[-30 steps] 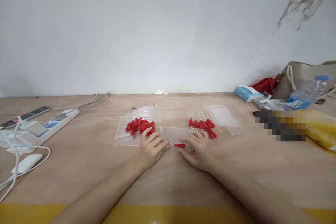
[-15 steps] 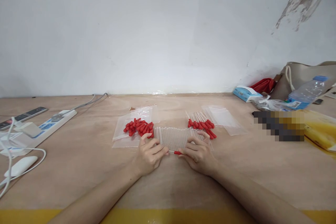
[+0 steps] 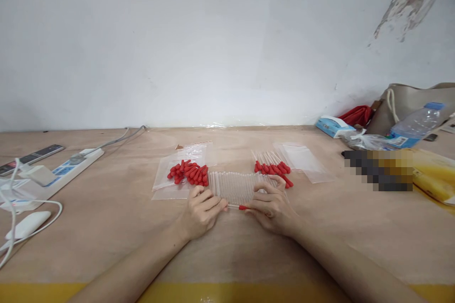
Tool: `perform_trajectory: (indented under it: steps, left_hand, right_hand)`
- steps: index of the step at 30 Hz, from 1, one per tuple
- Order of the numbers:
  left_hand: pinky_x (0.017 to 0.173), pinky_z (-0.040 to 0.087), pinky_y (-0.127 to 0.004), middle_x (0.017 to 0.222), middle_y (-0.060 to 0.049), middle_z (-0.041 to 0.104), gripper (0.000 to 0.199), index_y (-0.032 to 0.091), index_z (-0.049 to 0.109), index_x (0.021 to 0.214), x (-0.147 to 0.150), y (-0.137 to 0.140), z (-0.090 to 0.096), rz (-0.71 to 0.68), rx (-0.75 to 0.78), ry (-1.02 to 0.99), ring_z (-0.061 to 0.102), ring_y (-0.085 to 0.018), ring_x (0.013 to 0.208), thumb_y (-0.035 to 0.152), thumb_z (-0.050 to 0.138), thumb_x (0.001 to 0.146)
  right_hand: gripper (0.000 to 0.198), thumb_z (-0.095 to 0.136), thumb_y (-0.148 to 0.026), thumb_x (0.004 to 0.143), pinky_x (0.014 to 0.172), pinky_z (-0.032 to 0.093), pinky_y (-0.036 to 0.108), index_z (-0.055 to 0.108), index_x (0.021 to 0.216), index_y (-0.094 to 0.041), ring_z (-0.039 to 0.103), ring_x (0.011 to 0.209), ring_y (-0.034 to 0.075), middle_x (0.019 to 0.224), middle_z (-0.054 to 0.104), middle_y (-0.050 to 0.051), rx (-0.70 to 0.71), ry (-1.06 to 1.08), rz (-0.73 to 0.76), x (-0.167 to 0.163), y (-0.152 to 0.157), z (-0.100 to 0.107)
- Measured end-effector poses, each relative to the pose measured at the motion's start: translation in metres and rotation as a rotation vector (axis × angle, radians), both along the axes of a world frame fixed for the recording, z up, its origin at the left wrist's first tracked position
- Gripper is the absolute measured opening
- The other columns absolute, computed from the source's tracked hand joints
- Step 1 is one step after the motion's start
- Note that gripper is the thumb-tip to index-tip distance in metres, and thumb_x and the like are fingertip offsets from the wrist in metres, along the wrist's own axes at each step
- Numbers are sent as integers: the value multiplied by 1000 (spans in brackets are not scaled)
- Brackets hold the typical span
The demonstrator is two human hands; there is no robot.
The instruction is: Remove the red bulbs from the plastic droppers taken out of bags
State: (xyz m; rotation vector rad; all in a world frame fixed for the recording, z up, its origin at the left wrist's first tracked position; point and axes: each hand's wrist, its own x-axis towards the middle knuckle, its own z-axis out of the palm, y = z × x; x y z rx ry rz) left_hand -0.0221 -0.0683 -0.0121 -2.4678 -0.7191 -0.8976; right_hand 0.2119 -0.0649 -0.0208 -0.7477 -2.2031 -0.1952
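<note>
Close above the table, my left hand (image 3: pixel 204 210) pinches the end of a thin clear glass tube (image 3: pixel 233 206). My right hand (image 3: pixel 270 206) grips a small red rubber bulb (image 3: pixel 243 207) on the tube's other end; its fingers hide most of the bulb. Just beyond both hands lies a row of clear glass tubes (image 3: pixel 234 187), side by side. A heap of loose red bulbs (image 3: pixel 188 172) rests on plastic bags to the left. At the right, droppers with red bulbs fitted (image 3: pixel 272 168) lie in a bunch, tubes pointing away.
Clear zip bags (image 3: pixel 167 194) lie under the bulbs, and another zip bag (image 3: pixel 302 161) is at the right. A white power strip (image 3: pixel 71 175) with cables stands left. Far right are a tissue pack (image 3: pixel 334 126), a plastic bottle (image 3: pixel 417 125) and a yellow package (image 3: pixel 432 175).
Both hands have shifted only slightly. A little more of the tube shows between them, and less of the red bulb is visible at my right fingertips.
</note>
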Motion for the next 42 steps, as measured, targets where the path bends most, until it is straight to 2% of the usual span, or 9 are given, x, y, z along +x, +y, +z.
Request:
perform_trajectory:
  steps: [3, 5, 8, 11, 15, 19, 29, 37, 42]
  left_hand:
    - [60, 39, -26, 71, -2, 61, 15, 17, 58, 90, -15, 6, -5, 18, -86, -119, 52, -12, 64, 15, 45, 84]
    - [64, 42, -25, 79, -5, 59, 19, 18, 57, 97, -25, 12, -9, 114, -150, -224, 54, -13, 71, 15, 42, 86]
    - [68, 44, -26, 83, -6, 54, 29, 16, 52, 111, -31, 19, -11, 259, -221, -266, 52, -14, 76, 15, 37, 87]
    - [66, 45, -25, 80, -5, 49, 33, 15, 47, 118, -29, 22, -12, 284, -212, -267, 50, -13, 72, 14, 35, 87]
    - [63, 44, -22, 73, -2, 48, 24, 15, 55, 104, -25, 23, -13, 286, -172, -257, 49, -11, 65, 14, 40, 85]
    - [61, 44, -22, 72, -2, 50, 16, 15, 57, 87, -24, 27, -15, 273, -173, -242, 51, -11, 65, 14, 41, 84]
    - [68, 48, -25, 88, -6, 54, 17, 14, 58, 94, -16, 24, -15, 170, -363, -276, 55, -14, 79, 21, 48, 82]
    - [60, 50, -23, 95, -7, 55, 22, 15, 58, 99, -17, 19, -12, 138, -446, -281, 56, -11, 68, 27, 52, 81]
    - [64, 49, -24, 92, -7, 54, 17, 15, 58, 95, -18, 19, -10, 142, -422, -364, 56, -11, 70, 22, 48, 83]
  right_hand:
    - [11, 56, -26, 78, 91, 17, 43, 65, 70, -26, 53, 80, 16, 57, 59, -4, -14, 70, -61, 13, 7, 4]
    - [10, 58, -27, 77, 85, 26, 39, 66, 72, -25, 53, 75, 15, 62, 61, -2, -66, 141, -113, 23, 13, 8]
    - [15, 54, -28, 79, 70, 38, 30, 67, 83, -22, 54, 72, 14, 76, 61, 3, -211, 234, -146, 38, 24, 11]
    - [23, 50, -30, 77, 58, 42, 26, 66, 89, -19, 55, 68, 14, 78, 58, 5, -374, 330, -307, 53, 33, 13]
    - [26, 53, -31, 70, 52, 41, 25, 64, 88, -16, 52, 56, 12, 67, 58, 3, -566, 406, -530, 76, 40, 16]
    - [22, 58, -36, 65, 49, 39, 23, 59, 77, -17, 52, 53, 12, 62, 60, 1, -662, 392, -584, 91, 42, 21]
    - [24, 63, -43, 60, 46, 34, 22, 56, 58, -21, 51, 50, 12, 56, 60, -1, -731, 163, -613, 90, 40, 20]
    - [25, 62, -46, 59, 46, 33, 23, 59, 55, -21, 53, 50, 13, 52, 59, -1, -775, 158, -660, 89, 41, 18]
    - [29, 53, -47, 68, 47, 34, 24, 62, 65, -20, 53, 52, 14, 58, 62, 1, -662, 312, -747, 96, 50, 10]
